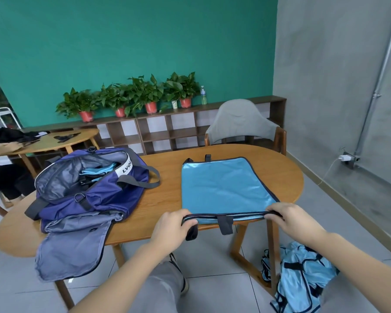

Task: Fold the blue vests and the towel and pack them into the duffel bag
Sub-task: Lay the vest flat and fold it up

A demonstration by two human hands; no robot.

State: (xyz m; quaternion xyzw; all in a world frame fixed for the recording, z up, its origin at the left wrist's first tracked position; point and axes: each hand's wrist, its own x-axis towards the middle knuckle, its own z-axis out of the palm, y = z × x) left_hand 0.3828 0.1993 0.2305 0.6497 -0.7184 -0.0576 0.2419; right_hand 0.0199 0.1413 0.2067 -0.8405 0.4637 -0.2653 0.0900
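A wooden surface (pixel 163 199) is seen carrying an open duffel bag (pixel 86 188) at its left, in which folded blue cloth is only partly made out behind the rim, and a blue vest (pixel 224 188) spread flat at the right. The vest's near edge is pinched at its corners by the left hand (pixel 169 227) and right hand (pixel 287 220), fingers curled over the hem. More blue vests (pixel 300 276) are heaped on the floor, partly cut off by the right arm.

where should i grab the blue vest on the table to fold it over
Judging by its pose, at the two near corners, from the table's front edge. The blue vest lies flat, its near hem overhanging that edge, so fingers can curl under it. The left hand and right hand already pinch it there.
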